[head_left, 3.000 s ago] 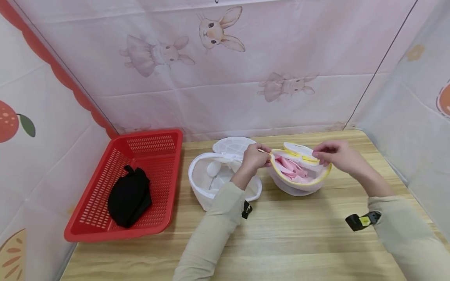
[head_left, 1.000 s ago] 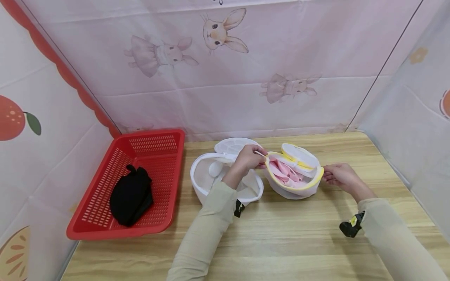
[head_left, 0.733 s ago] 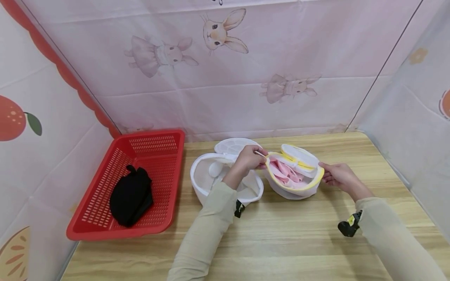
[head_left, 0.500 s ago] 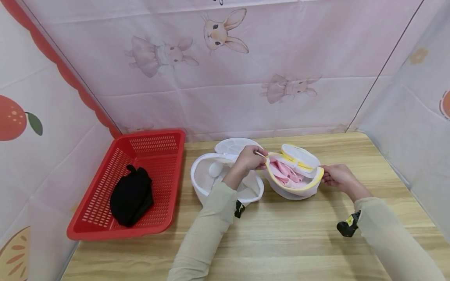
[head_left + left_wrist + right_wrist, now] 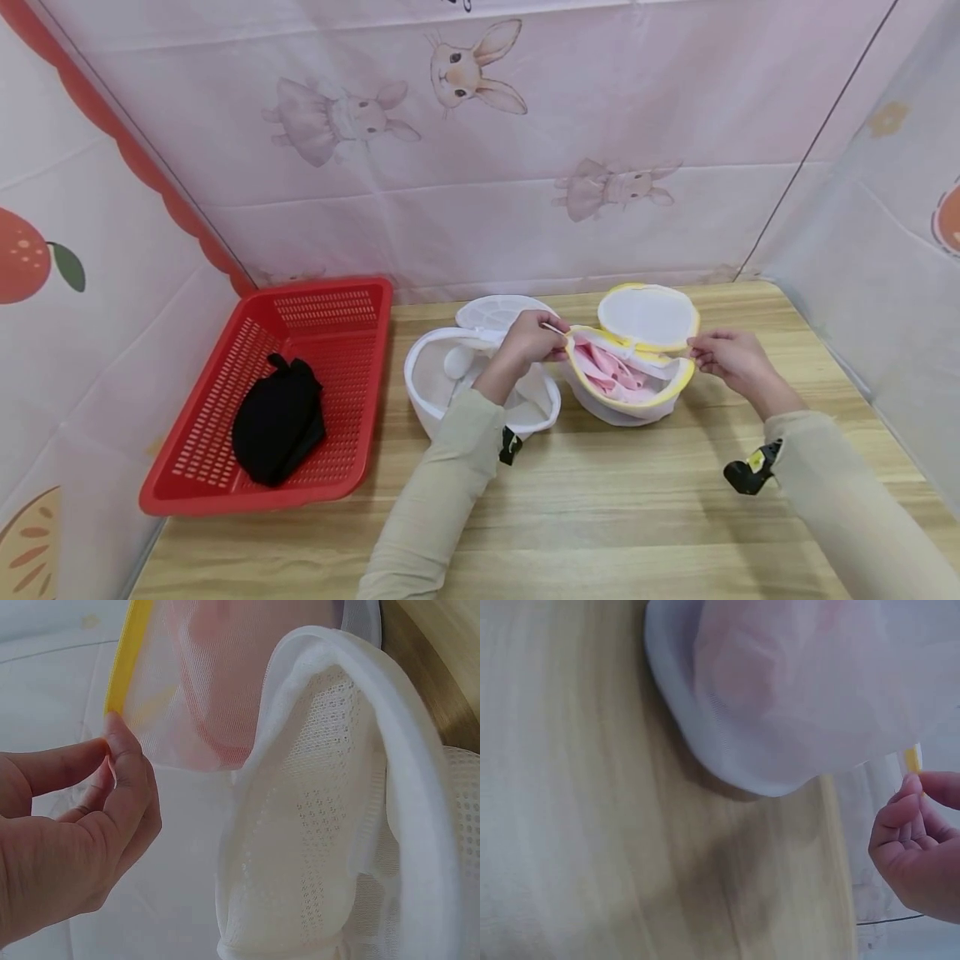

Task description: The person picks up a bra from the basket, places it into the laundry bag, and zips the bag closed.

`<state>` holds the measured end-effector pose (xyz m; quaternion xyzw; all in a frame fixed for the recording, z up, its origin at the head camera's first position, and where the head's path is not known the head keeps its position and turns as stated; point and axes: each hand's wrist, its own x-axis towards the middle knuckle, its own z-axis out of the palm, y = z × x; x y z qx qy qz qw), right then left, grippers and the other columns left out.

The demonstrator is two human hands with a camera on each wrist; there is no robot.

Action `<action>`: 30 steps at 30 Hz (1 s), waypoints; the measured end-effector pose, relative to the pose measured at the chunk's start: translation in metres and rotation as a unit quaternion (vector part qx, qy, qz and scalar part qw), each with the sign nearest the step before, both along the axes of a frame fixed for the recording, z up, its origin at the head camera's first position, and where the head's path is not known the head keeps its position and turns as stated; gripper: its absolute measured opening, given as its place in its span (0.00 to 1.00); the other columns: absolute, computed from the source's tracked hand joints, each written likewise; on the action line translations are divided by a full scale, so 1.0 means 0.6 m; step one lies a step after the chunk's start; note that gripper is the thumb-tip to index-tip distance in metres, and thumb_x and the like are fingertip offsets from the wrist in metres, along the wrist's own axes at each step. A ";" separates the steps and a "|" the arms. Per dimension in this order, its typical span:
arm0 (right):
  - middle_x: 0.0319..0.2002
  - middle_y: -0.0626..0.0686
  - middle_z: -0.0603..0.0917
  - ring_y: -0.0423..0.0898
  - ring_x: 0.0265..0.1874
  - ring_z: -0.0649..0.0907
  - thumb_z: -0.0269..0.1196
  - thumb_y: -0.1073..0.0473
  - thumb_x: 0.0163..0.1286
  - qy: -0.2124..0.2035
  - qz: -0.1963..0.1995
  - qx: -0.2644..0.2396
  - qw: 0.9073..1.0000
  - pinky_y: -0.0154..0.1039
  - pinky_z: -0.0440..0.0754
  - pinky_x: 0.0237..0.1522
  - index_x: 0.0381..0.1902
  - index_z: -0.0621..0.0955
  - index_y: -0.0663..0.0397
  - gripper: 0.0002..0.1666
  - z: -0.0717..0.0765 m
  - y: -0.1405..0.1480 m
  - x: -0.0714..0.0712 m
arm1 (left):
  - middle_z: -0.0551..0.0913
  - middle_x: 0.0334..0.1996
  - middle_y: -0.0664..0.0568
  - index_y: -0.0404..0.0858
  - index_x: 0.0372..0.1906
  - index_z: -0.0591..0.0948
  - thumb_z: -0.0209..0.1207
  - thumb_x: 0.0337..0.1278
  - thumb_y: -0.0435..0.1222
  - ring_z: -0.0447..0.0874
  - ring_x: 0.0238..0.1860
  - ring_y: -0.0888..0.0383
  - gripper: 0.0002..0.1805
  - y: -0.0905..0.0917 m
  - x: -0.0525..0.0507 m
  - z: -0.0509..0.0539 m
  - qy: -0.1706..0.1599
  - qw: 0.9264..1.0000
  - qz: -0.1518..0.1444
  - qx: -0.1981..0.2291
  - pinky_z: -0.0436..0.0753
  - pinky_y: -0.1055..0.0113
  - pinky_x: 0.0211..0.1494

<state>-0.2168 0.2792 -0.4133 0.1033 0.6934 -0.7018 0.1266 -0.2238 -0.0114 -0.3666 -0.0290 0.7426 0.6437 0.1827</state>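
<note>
A white mesh laundry bag with yellow trim [image 5: 626,413] stands on the table, its round lid [image 5: 648,317] tipped back. Pink cloth [image 5: 611,371] lies inside it and shows faintly through the mesh. My left hand [image 5: 531,340] pinches the left end of the yellow rim, which the left wrist view also shows between thumb and finger. At the bag's right side, my right hand [image 5: 731,362] pinches a yellow edge where the lid meets its fingertips. Left of it, partly behind my left forearm, sits an all-white mesh laundry bag [image 5: 427,375], its lid folded back too.
A red plastic basket [image 5: 360,417] stands at the left with a black cloth item [image 5: 277,421] in it. A white spoon-shaped piece [image 5: 457,362] shows inside the all-white bag. Printed fabric walls [image 5: 480,233] close off the back and sides of the wooden table [image 5: 600,517].
The yellow-trimmed lid has unfolded upward and back, from doubled over to nearly flat. My right hand has shifted from the bag's right rim up to the lid's edge. The left hand keeps its hold.
</note>
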 end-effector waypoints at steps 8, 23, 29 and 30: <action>0.20 0.50 0.80 0.40 0.18 0.78 0.57 0.70 0.63 0.018 -0.033 -0.065 0.997 0.31 0.79 0.22 0.32 0.73 0.61 0.03 0.040 0.001 -0.005 | 0.73 0.25 0.46 0.25 0.37 0.76 0.54 0.50 0.19 0.74 0.16 0.61 0.08 -0.001 0.001 0.007 -0.002 1.000 -0.002 -0.004 0.82 0.59 0.41; 0.20 0.56 0.83 0.47 0.20 0.83 0.55 0.74 0.63 0.028 -0.013 -0.160 0.987 0.36 0.82 0.23 0.25 0.77 0.59 0.10 0.111 0.006 -0.008 | 0.72 0.24 0.47 0.22 0.39 0.75 0.52 0.50 0.18 0.73 0.19 0.61 0.10 0.001 -0.001 0.008 -0.006 1.000 0.006 0.021 0.83 0.65 0.36; 0.22 0.60 0.83 0.51 0.23 0.84 0.53 0.77 0.62 0.034 -0.001 -0.213 0.976 0.40 0.83 0.27 0.25 0.77 0.63 0.11 0.126 0.009 -0.006 | 0.73 0.25 0.45 0.22 0.40 0.75 0.52 0.50 0.18 0.73 0.19 0.61 0.10 0.002 -0.001 0.008 -0.007 1.000 0.007 0.025 0.83 0.66 0.36; 0.23 0.61 0.83 0.52 0.23 0.84 0.53 0.78 0.62 0.037 0.000 -0.220 0.975 0.41 0.83 0.27 0.25 0.77 0.64 0.11 0.128 0.010 -0.005 | 0.73 0.25 0.46 0.22 0.40 0.75 0.52 0.50 0.18 0.73 0.19 0.61 0.10 0.002 -0.001 0.008 -0.006 1.000 0.008 0.025 0.83 0.66 0.35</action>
